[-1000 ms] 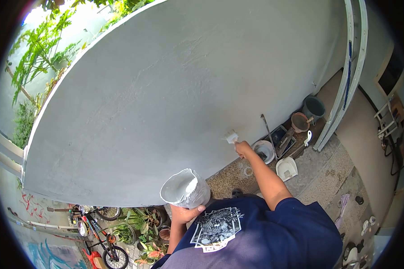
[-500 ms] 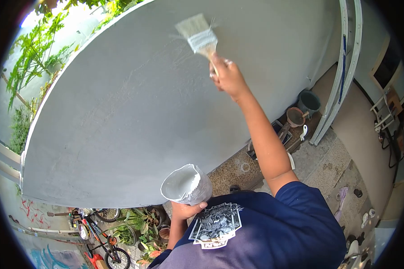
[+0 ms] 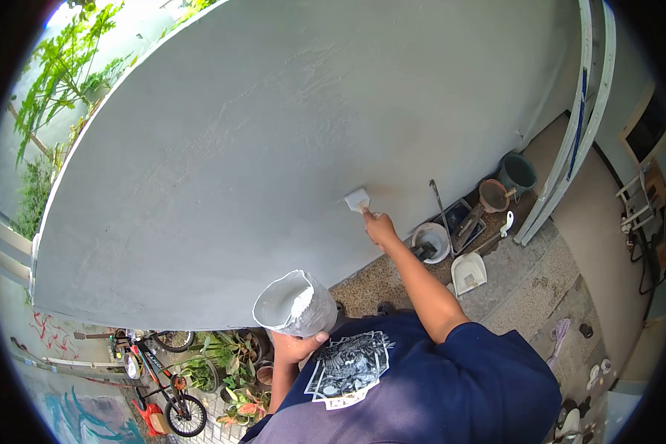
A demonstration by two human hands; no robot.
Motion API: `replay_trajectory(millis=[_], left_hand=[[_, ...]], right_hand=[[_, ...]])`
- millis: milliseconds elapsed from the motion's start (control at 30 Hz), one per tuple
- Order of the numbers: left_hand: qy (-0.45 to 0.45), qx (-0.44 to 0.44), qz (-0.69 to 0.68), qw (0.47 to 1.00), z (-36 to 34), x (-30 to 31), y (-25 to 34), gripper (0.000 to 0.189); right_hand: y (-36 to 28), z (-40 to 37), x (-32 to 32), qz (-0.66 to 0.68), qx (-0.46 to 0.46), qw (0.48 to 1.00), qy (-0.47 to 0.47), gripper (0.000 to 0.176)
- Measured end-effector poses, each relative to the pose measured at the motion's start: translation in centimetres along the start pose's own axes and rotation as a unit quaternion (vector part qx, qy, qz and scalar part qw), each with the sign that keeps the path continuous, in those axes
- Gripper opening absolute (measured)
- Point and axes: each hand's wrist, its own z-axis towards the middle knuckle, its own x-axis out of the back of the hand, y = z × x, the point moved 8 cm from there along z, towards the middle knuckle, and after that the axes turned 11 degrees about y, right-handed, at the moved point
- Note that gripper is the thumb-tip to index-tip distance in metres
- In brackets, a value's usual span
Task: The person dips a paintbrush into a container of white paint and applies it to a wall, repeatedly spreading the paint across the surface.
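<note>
The grey wall (image 3: 259, 140) fills most of the view. The right arm stretches forward and down, nearly straight, toward the wall's lower part. The paint pot (image 3: 288, 303) sits tilted near the chest, gripped from below by the left hand (image 3: 297, 345), fingers curled around its base. The right hand (image 3: 381, 228) is closed on the brush (image 3: 357, 200), whose bristles press against the wall.

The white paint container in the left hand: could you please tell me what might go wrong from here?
Gripped from below by the left hand, the white paint-filled container may tip and spill. The flat white paintbrush in the right hand, low on the grey wall, might drip onto the round white bucket.
</note>
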Motion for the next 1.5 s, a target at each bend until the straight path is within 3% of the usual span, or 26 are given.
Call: replay_trajectory(millis=[67,133,233,333,400,500,533,633,733,833,867,933,1000,1067,1200,1233,1300,1400,1467,1500], left_hand=[[0.001,-0.007,-0.022,1.0,0.6,-0.4,1.3,0.089],[0.015,-0.006,-0.052,0.999,1.1,-0.6,1.4,0.088],[-0.049,0.01,0.035,0.998,1.5,-0.6,0.8,0.088],[-0.071,-0.016,0.025,0.997,1.7,-1.3,1.8,0.091],[-0.079,-0.023,0.023,0.996,1.9,-1.7,2.1,0.091],[-0.074,-0.028,0.039,0.996,1.8,-1.9,2.8,0.091],[-0.07,-0.027,0.032,0.997,1.7,-2.0,3.4,0.091],[-0.058,-0.008,0.031,0.998,1.9,-1.7,3.1,0.09],[-0.058,0.008,0.037,0.998,1.7,-1.6,3.0,0.089],[-0.056,-0.023,0.049,0.997,1.9,-1.7,3.6,0.088],[-0.048,-0.035,0.04,0.997,1.8,-1.7,3.8,0.088],[-0.044,-0.037,0.031,0.998,1.7,-1.6,3.6,0.087],[-0.048,-0.044,0.033,0.997,1.7,-1.5,3.4,0.088],[-0.054,-0.051,0.035,0.997,1.8,-1.8,3.6,0.089],[-0.059,-0.039,0.005,0.998,2.3,-2.0,3.6,0.09],[-0.069,-0.037,0.008,0.997,2.4,-2.0,3.7,0.091],[-0.07,-0.036,0.002,0.997,2.6,-2.5,4.9,0.09],[-0.096,-0.046,0.017,0.994,2.8,-3.4,5.5,0.101],[-0.092,-0.062,0.018,0.994,2.7,-3.4,5.9,0.09],[-0.086,-0.057,0.019,0.994,2.5,-3.3,6.0,0.09]], right_hand=[[-6.8,-3.9,0.1,0.092,0.068,0.993,-0.002,0.045],[-15.6,-6.0,0.4,0.13,0.231,0.964,0.022,0.045],[-28.0,-11.0,1.3,0.211,0.295,0.929,-0.072,0.046],[-31.3,-12.0,0.8,0.215,0.318,0.918,-0.095,0.046],[-29.6,-10.0,-0.3,0.146,0.336,0.928,-0.069,0.045],[-17.3,-3.5,-3.0,0.075,0.345,0.936,0.0,0.044],[-13.0,-3.2,-3.4,0.108,0.305,0.946,-0.008,0.045],[0.3,-0.4,-2.0,-0.062,0.066,0.996,-0.018,0.052],[9.5,1.7,0.6,-0.084,-0.187,0.979,-0.017,0.055],[10.2,2.1,1.8,-0.085,-0.217,0.972,0.014,0.055],[9.7,2.5,1.4,-0.081,-0.213,0.974,0.012,0.055],[3.6,0.4,0.7,-0.054,-0.095,0.994,-0.002,0.052],[-2.8,-2.7,-0.6,0.014,-0.036,0.998,-0.049,0.047],[-10.2,-6.7,0.2,-0.002,0.072,0.997,-0.016,0.045],[-24.0,-13.1,1.3,0.133,0.283,0.948,-0.062,0.05],[-26.2,-14.1,1.5,0.131,0.281,0.949,-0.063,0.05],[-30.0,-15.6,0.7,0.213,0.285,0.92,-0.166,0.05],[-26.5,-10.1,-2.1,0.097,0.27,0.95,-0.125,0.05],[-20.4,-6.2,-4.0,0.04,0.328,0.942,-0.066,0.052],[-16.2,-4.8,-4.3,0.055,0.31,0.948,-0.045,0.053]])
